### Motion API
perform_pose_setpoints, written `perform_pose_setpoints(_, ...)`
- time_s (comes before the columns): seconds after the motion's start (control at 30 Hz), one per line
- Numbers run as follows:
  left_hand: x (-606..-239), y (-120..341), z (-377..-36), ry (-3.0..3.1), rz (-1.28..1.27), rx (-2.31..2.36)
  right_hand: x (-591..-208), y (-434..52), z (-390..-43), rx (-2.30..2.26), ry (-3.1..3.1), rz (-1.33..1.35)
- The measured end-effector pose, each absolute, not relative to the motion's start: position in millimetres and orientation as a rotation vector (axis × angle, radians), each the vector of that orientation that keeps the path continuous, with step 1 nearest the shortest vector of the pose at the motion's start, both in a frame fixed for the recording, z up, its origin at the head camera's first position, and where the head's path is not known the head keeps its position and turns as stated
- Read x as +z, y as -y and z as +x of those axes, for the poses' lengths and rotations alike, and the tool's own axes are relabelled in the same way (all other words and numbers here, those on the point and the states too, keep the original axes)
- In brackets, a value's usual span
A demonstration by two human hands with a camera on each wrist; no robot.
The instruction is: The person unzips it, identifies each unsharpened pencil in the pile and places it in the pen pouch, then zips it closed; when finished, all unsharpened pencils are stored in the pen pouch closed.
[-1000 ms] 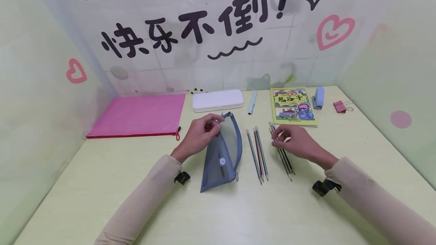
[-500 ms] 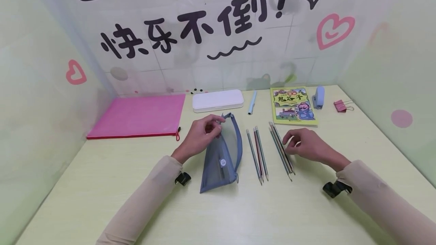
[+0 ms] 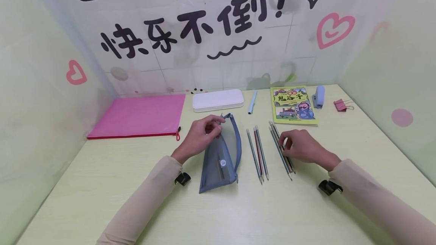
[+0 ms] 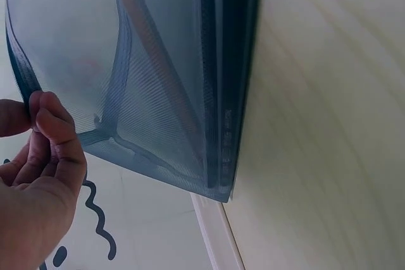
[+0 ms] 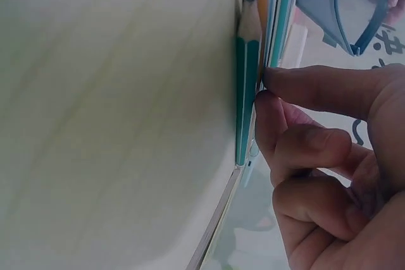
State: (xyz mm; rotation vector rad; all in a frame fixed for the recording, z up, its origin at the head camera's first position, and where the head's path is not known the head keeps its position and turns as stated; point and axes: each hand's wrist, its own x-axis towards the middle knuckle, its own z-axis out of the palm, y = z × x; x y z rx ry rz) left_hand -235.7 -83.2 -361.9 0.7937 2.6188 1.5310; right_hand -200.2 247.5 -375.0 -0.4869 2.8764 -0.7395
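A blue-grey mesh zip pencil case (image 3: 216, 165) stands with its mouth open, its top edge pinched by my left hand (image 3: 198, 138). In the left wrist view the thumb and fingertips (image 4: 54, 124) hold that edge, and a long brownish strip, not clear in kind, shows through the mesh. My right hand (image 3: 303, 146) is at the right-hand group of pencils (image 3: 279, 147). Its thumb and index finger pinch a pencil in the right wrist view, partly hidden, beside a teal pencil (image 5: 248, 86) on the table. Several more pencils (image 3: 259, 154) lie between this group and the case.
Along the back lie a pink zip folder (image 3: 139, 116), a white case (image 3: 218, 100), a light blue pen (image 3: 252, 102) and a yellow-green book (image 3: 294, 106). A blue stapler (image 3: 318, 96) and a pink binder clip (image 3: 340, 105) are at the back right. Walls enclose the table.
My right hand drew back to the right from the pencils, then returned left and lower onto the same group. The left hand kept holding the case in nearly the same place.
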Motion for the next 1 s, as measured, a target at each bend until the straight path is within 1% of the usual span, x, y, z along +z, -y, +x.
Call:
perform_pose_setpoints(0.2,-360,83,-235,-2.612,0.791,1.527,-375,-243,-199,-0.672,-2.939,-0.527)
perform_pose_setpoints(0.53,-359,83,-237,-2.622,0.802,1.512,-371,-233,-195,-0.489,-2.953,-0.508)
perform_pose_setpoints(0.73,-360,83,-237,-2.624,0.805,1.495,-373,-230,-197,-0.518,-2.938,-0.460)
perform_pose_setpoints(1.0,-362,84,-234,-2.619,0.791,1.498,-374,-228,-201,-0.675,-2.890,-0.343)
